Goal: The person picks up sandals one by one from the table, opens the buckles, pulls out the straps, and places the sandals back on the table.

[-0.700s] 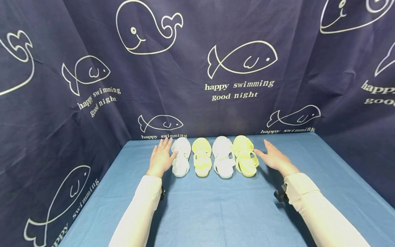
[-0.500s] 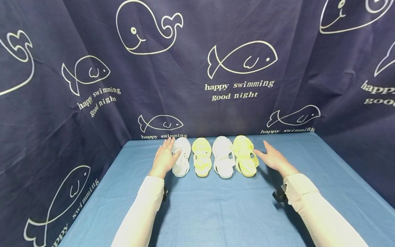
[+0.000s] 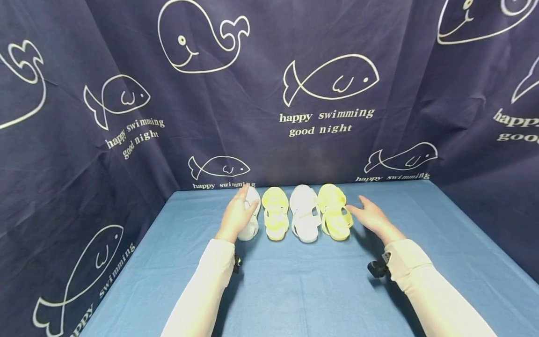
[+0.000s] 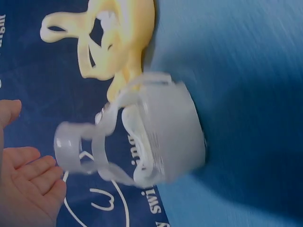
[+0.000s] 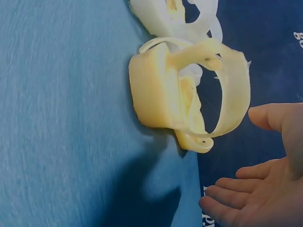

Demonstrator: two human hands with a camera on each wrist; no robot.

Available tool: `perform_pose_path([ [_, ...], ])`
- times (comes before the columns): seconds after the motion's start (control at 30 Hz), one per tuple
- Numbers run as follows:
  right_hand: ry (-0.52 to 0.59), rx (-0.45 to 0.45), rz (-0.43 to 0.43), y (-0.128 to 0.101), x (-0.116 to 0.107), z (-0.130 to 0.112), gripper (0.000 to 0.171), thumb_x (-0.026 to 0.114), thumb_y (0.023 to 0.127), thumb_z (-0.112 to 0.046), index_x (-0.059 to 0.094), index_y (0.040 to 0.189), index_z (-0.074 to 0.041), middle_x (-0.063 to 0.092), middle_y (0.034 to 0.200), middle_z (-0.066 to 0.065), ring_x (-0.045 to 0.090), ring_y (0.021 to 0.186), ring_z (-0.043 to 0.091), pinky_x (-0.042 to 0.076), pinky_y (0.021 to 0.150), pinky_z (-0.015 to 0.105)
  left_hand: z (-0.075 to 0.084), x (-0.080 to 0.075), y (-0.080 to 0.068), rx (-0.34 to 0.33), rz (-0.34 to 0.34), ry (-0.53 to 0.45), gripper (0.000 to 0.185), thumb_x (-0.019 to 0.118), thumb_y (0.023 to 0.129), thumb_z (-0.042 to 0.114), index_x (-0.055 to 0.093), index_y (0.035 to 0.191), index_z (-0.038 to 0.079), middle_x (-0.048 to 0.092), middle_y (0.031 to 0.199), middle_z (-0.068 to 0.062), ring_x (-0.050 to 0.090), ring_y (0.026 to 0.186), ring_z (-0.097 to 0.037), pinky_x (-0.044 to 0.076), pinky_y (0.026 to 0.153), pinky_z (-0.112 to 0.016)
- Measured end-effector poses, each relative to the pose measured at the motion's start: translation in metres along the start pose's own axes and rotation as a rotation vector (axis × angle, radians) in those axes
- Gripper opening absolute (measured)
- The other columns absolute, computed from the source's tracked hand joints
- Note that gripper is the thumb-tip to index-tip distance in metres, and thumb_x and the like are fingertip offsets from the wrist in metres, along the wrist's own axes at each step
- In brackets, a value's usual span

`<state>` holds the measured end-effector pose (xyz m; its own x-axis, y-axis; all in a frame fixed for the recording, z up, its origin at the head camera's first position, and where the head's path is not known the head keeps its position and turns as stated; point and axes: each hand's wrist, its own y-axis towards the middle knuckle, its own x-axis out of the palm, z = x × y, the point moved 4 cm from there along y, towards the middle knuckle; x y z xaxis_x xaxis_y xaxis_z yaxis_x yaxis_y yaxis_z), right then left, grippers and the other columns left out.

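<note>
Four jelly sandals stand in a row at the back of the blue table: a white sandal [image 3: 251, 229], a yellow sandal [image 3: 275, 220], a second white sandal [image 3: 305, 215] and a second yellow sandal [image 3: 334, 213]. My left hand [image 3: 237, 213] is open over the left side of the leftmost white sandal and hides part of it. In the left wrist view its palm [image 4: 28, 184] lies just beside the white sandal [image 4: 165, 137]; contact is unclear. My right hand [image 3: 370, 215] is open beside the rightmost yellow sandal. In the right wrist view it [image 5: 255, 189] stays apart from the yellow sandal [image 5: 161, 94].
A blue cloth [image 3: 294, 285] covers the table. Dark navy curtains [image 3: 105, 154] printed with fish and whales close it in at the back and on both sides. A small black camera unit [image 3: 376, 267] sits on my right wrist.
My left hand has slid right, from beside the leftmost white sandal to over it. My right hand has drawn slightly closer to the rightmost yellow sandal. The sandals have not moved.
</note>
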<state>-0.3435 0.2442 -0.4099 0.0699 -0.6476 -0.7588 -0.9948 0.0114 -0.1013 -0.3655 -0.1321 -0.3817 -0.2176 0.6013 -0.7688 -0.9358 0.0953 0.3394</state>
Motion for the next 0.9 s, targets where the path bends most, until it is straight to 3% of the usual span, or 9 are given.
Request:
perform_pose_path([
  [0.13, 0.026, -0.012, 0.005, -0.001, 0.001, -0.004, 0.084, 0.041, 0.099, -0.05, 0.013, 0.149, 0.011, 0.021, 0.151, 0.035, 0.028, 0.137, 0.05, 0.025, 0.114, 0.059, 0.008, 0.008, 0.0, 0.028, 0.02, -0.073, 0.061, 0.058, 0.096, 0.03, 0.038, 0.148, 0.006, 0.041, 0.151, -0.015, 0.034, 0.142, -0.03, 0.027, 0.118, -0.044],
  [0.47, 0.129, -0.012, -0.007, -0.005, 0.006, -0.008, 0.068, 0.044, 0.101, -0.031, 0.018, 0.149, 0.01, 0.028, 0.149, 0.035, 0.028, 0.137, 0.049, 0.026, 0.114, 0.057, 0.033, 0.025, -0.004, 0.035, -0.022, -0.192, 0.062, 0.058, 0.096, 0.034, 0.038, 0.148, 0.007, 0.041, 0.151, -0.014, 0.035, 0.142, -0.03, 0.026, 0.119, -0.042],
  [0.67, 0.16, 0.002, -0.024, -0.005, 0.01, -0.008, 0.067, 0.044, 0.101, -0.029, 0.018, 0.149, 0.01, 0.029, 0.149, 0.034, 0.027, 0.138, 0.048, 0.027, 0.114, 0.057, 0.044, 0.039, -0.002, -0.019, -0.023, -0.321, 0.06, 0.061, 0.094, 0.03, 0.041, 0.147, 0.009, 0.043, 0.149, -0.014, 0.04, 0.138, -0.033, 0.031, 0.116, -0.045],
  [0.8, 0.179, 0.014, -0.025, -0.006, 0.013, -0.007, 0.067, 0.045, 0.101, -0.028, 0.019, 0.148, 0.011, 0.032, 0.147, 0.035, 0.031, 0.136, 0.048, 0.029, 0.113, 0.056, 0.05, 0.051, -0.004, -0.071, -0.063, -0.403, 0.06, 0.061, 0.094, 0.034, 0.042, 0.147, 0.014, 0.043, 0.151, -0.009, 0.044, 0.135, -0.035, 0.037, 0.112, -0.045],
  [0.9, 0.202, 0.016, -0.014, -0.007, 0.014, -0.005, 0.065, 0.045, 0.101, -0.026, 0.02, 0.147, 0.013, 0.035, 0.144, 0.036, 0.035, 0.134, 0.048, 0.032, 0.112, 0.056, 0.059, 0.057, -0.007, -0.064, -0.104, -0.45, 0.06, 0.061, 0.094, 0.034, 0.042, 0.147, 0.016, 0.041, 0.152, -0.008, 0.045, 0.134, -0.036, 0.038, 0.111, -0.046],
])
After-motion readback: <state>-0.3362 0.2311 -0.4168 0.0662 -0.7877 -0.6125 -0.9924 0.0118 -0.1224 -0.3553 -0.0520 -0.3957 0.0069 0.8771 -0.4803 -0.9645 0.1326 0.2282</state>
